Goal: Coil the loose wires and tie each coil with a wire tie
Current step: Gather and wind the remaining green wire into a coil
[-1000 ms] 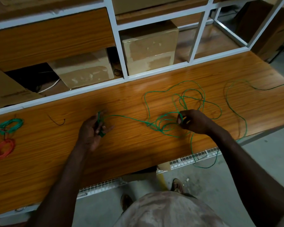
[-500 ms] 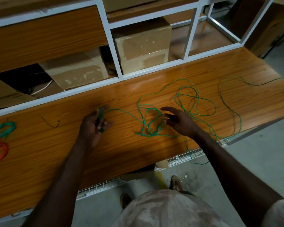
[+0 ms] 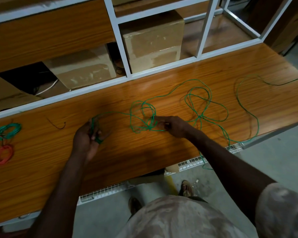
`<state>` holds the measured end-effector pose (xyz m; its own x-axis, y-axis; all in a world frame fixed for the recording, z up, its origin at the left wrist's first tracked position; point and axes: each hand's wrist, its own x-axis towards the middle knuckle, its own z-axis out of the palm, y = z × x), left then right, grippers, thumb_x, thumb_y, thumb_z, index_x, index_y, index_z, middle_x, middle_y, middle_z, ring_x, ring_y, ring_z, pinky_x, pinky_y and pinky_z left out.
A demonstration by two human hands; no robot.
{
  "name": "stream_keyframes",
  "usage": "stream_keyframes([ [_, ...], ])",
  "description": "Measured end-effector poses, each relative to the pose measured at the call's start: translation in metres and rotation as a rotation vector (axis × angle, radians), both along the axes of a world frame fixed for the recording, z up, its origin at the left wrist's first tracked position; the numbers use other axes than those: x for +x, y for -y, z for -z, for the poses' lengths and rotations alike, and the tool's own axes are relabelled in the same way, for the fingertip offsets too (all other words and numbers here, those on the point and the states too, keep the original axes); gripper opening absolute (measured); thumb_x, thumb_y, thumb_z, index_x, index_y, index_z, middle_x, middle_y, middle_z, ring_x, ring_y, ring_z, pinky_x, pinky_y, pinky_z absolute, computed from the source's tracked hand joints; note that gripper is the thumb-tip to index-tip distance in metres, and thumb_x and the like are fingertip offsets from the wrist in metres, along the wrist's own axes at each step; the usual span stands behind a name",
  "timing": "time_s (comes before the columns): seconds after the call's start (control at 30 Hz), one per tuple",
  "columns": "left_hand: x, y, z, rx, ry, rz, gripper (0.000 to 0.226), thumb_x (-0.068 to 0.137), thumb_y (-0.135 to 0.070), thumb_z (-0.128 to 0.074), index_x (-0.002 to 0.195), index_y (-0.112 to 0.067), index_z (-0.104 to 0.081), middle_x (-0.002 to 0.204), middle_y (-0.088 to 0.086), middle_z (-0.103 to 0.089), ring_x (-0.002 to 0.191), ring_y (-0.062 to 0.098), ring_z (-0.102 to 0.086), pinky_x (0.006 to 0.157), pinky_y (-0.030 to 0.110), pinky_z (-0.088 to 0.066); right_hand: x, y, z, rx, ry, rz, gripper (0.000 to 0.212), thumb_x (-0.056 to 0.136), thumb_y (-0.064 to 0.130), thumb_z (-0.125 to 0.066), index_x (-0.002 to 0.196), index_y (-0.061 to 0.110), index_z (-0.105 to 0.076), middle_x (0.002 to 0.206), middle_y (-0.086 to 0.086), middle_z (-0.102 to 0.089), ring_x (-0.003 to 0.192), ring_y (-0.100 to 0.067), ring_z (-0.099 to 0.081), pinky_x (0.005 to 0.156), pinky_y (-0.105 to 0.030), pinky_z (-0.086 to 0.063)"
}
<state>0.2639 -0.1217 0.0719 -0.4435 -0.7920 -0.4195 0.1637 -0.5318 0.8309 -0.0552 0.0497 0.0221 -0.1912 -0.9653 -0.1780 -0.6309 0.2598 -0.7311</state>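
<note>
Here, the left hand (image 3: 89, 140) grips the first small turns of a green wire (image 3: 205, 100), while the right hand (image 3: 172, 127) pinches the strand at a tangle of loops on the wooden bench (image 3: 144, 152). Much wire lies sprawled to the right. Drawing slack slowly and shaking loops free should prevent knots. Two finished coils (image 3: 4, 143) lie far left.
</note>
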Motion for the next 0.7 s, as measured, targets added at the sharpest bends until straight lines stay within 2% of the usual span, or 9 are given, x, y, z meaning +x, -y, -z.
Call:
stream_keyframes([
  [0.07,0.004,-0.001,-0.001,0.002,-0.002,-0.018,0.043,0.114,-0.025,-0.041,0.15,-0.007,-0.056,0.05,-0.003,-0.032,0.056,0.012,-0.046,0.089,0.049,-0.066,0.0,0.012,-0.001,0.072,-0.09,-0.088,0.067,0.099,0.01,-0.051,0.162,0.031,-0.043,0.137,-0.017,-0.072,0.126,-0.03,-0.069,0.103,-0.031,-0.052],
  [0.13,0.007,-0.002,-0.004,-0.009,0.002,-0.035,0.043,0.114,-0.027,-0.041,0.15,-0.007,-0.057,0.05,-0.003,-0.032,0.056,0.012,-0.047,0.087,0.048,-0.066,0.0,0.014,0.002,0.087,-0.132,-0.08,0.077,0.1,0.001,-0.053,0.166,0.036,-0.032,0.129,-0.017,-0.074,0.111,-0.035,-0.072,0.099,-0.034,-0.053],
  [0.23,0.01,-0.003,-0.009,-0.045,0.027,-0.023,0.044,0.114,-0.031,-0.041,0.146,-0.01,-0.062,0.05,-0.004,-0.033,0.056,0.011,-0.049,0.098,0.053,-0.06,-0.006,0.0,0.002,0.064,-0.077,-0.039,0.073,0.099,-0.004,-0.059,0.163,0.024,-0.041,0.113,-0.012,-0.076,0.091,-0.022,-0.067,0.08,-0.008,-0.044],
  [0.33,0.006,-0.007,-0.014,-0.054,0.046,-0.017,0.041,0.114,-0.034,-0.044,0.139,-0.014,-0.069,0.049,-0.003,-0.033,0.056,0.011,-0.05,0.103,0.053,-0.054,-0.018,-0.017,0.004,0.136,-0.095,-0.014,0.047,0.096,-0.003,-0.064,0.139,0.013,-0.071,0.105,-0.015,-0.08,0.098,-0.027,-0.074,0.074,-0.014,-0.043],
  [0.4,-0.002,-0.011,-0.017,-0.053,0.043,-0.016,0.038,0.113,-0.033,-0.046,0.126,-0.018,-0.079,0.048,-0.002,-0.033,0.055,0.011,-0.05,0.102,0.052,-0.056,-0.024,-0.027,0.005,0.175,-0.116,-0.041,0.054,0.093,0.0,-0.067,0.142,0.022,-0.069,0.106,-0.009,-0.081,0.09,-0.014,-0.072,0.07,-0.01,-0.043],
  [0.47,-0.011,-0.017,-0.02,-0.048,0.03,-0.002,0.039,0.113,-0.03,-0.046,0.114,-0.02,-0.084,0.047,-0.002,-0.033,0.052,0.01,-0.05,0.1,0.052,-0.058,-0.028,-0.033,0.002,0.179,-0.136,-0.041,0.051,0.092,0.01,-0.076,0.142,0.021,-0.069,0.122,-0.005,-0.08,0.087,-0.008,-0.067,0.067,-0.009,-0.039],
  [0.5,-0.014,-0.018,-0.02,-0.047,0.028,0.013,0.038,0.113,-0.03,-0.047,0.115,-0.019,-0.083,0.047,-0.002,-0.033,0.052,0.01,-0.05,0.101,0.052,-0.058,-0.029,-0.035,0.002,0.179,-0.137,-0.042,0.051,0.091,0.014,-0.08,0.14,0.019,-0.07,0.127,-0.003,-0.078,0.088,-0.007,-0.067,0.067,-0.008,-0.039],
  [0.6,-0.021,-0.02,-0.015,-0.051,0.041,0.059,0.04,0.111,-0.031,-0.049,0.137,-0.008,-0.069,0.047,-0.002,-0.033,0.052,0.01,-0.049,0.105,0.057,-0.056,-0.026,-0.037,0.0,0.19,-0.117,-0.049,0.056,0.09,0.007,-0.075,0.143,0.024,-0.067,0.111,-0.001,-0.081,0.079,0.003,-0.067,0.068,0.002,-0.038],
  [0.7,-0.025,-0.022,-0.013,-0.045,0.058,0.07,0.045,0.112,-0.031,-0.048,0.145,-0.004,-0.062,0.045,-0.002,-0.033,0.05,0.01,-0.05,0.108,0.058,-0.053,-0.018,-0.037,0.001,0.196,-0.06,-0.045,0.037,0.093,0.002,-0.066,0.125,0.018,-0.076,0.106,-0.004,-0.08,0.069,0.007,-0.068,0.07,-0.007,-0.046],
])
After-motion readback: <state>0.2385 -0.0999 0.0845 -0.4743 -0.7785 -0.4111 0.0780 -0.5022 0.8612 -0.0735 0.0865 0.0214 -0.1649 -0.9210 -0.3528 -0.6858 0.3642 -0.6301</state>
